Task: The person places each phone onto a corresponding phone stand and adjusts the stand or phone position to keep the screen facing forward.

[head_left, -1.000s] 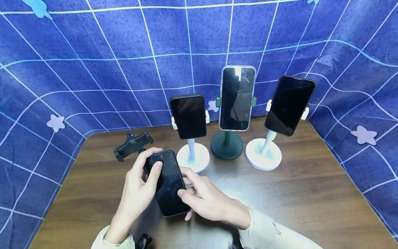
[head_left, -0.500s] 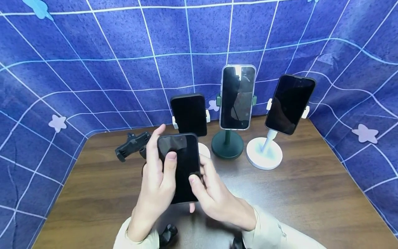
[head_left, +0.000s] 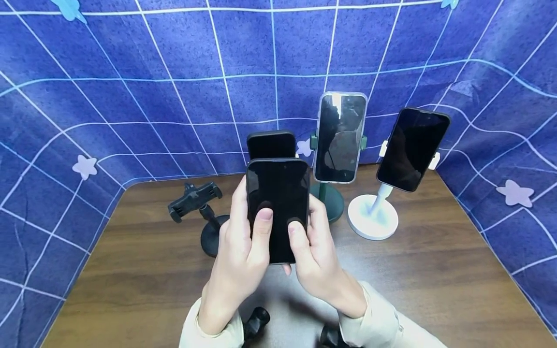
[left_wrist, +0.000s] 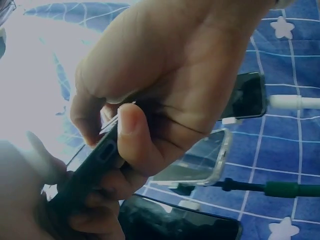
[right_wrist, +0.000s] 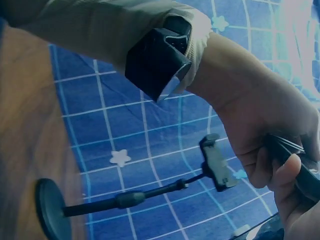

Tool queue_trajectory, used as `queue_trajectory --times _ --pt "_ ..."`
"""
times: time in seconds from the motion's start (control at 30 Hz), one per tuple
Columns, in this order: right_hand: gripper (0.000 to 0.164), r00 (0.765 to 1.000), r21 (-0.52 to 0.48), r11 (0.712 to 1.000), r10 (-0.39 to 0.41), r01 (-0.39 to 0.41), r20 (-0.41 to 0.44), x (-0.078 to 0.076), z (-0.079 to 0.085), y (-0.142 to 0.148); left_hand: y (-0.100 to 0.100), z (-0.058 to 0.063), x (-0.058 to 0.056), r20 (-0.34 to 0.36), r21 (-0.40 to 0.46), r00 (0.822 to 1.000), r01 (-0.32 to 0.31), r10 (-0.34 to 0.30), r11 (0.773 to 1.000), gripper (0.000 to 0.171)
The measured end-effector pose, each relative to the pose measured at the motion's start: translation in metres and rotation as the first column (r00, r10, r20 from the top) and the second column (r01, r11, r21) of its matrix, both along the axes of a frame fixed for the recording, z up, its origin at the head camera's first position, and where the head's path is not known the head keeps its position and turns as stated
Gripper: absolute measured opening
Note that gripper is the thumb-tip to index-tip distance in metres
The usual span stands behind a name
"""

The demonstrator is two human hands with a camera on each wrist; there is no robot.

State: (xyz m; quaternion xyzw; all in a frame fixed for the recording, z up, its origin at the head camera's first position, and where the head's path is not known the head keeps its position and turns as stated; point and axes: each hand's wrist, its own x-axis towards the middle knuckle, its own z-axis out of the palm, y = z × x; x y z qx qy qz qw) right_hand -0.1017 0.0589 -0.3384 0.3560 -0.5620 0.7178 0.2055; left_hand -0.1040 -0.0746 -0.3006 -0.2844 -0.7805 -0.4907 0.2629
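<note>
A black smartphone (head_left: pixel 280 188) with a dark screen is held upright between both hands, above the middle of the table. My left hand (head_left: pixel 241 256) grips its left edge, the thumb lying on the screen. From the other side my right hand (head_left: pixel 319 261) grips the right edge, its thumb also on the glass. In the left wrist view the phone (left_wrist: pixel 85 172) is seen edge-on, with fingers of both hands around it. Behind it, a second black phone (head_left: pixel 271 144) is partly covered. To the left stands a black phone stand (head_left: pixel 196 199) whose clamp bears no phone.
A clear-cased phone (head_left: pixel 341 137) sits in a green stand (head_left: pixel 332 205). Right of it, another black phone (head_left: pixel 413 150) leans in a white stand (head_left: pixel 373 217). A blue gridded cloth (head_left: pixel 174 96) hangs behind the wooden table (head_left: pixel 435 270).
Both hands have lifted the phone up and to the right and turned it from slanted to upright. It now covers much of the phone and white stand behind it.
</note>
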Motion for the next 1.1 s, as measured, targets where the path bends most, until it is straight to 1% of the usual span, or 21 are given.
queue_trajectory --times 0.1,0.2,0.3,0.43,0.6,0.73,0.87,1.0,1.1 --pt "0.036 0.996 -0.016 0.996 -0.086 0.086 -0.006 0.000 0.007 0.002 0.003 0.002 0.001 -0.016 -0.037 1.000 -0.005 0.004 0.999 0.052" --pt "0.036 0.983 -0.030 0.983 -0.183 0.183 -0.006 -0.001 0.014 0.006 0.006 0.002 0.003 -0.014 -0.083 1.000 0.006 -0.007 0.997 0.053" --pt "0.034 0.964 -0.037 0.964 -0.264 0.263 -0.030 -0.003 0.017 0.010 0.008 0.002 0.008 0.025 -0.133 1.000 0.011 -0.008 0.991 0.052" --pt "0.032 0.946 -0.049 0.947 -0.320 0.318 -0.057 -0.005 0.017 0.013 0.007 0.000 0.013 0.092 -0.210 0.996 0.019 0.001 0.977 0.053" --pt "0.031 0.945 -0.082 0.944 -0.323 0.319 -0.045 -0.008 0.018 0.016 0.010 -0.001 0.012 0.129 -0.273 0.991 0.061 -0.027 0.960 0.064" --pt "0.031 0.944 -0.064 0.945 -0.324 0.321 -0.057 -0.008 0.019 0.016 0.012 -0.002 0.011 0.118 -0.288 0.993 0.054 -0.020 0.956 0.071" --pt "0.030 0.943 -0.046 0.945 -0.326 0.323 -0.068 -0.008 0.022 0.017 0.013 -0.001 0.010 0.105 -0.284 0.994 0.031 -0.001 0.958 0.073" --pt "0.031 0.955 -0.060 0.956 -0.291 0.287 -0.058 -0.009 0.026 0.015 0.016 0.000 0.008 0.110 -0.263 0.994 0.016 0.014 0.965 0.075" --pt "0.037 0.968 -0.073 0.966 -0.249 0.246 -0.040 -0.009 0.029 0.014 0.017 0.000 0.007 0.119 -0.248 0.993 0.005 0.025 0.969 0.077"
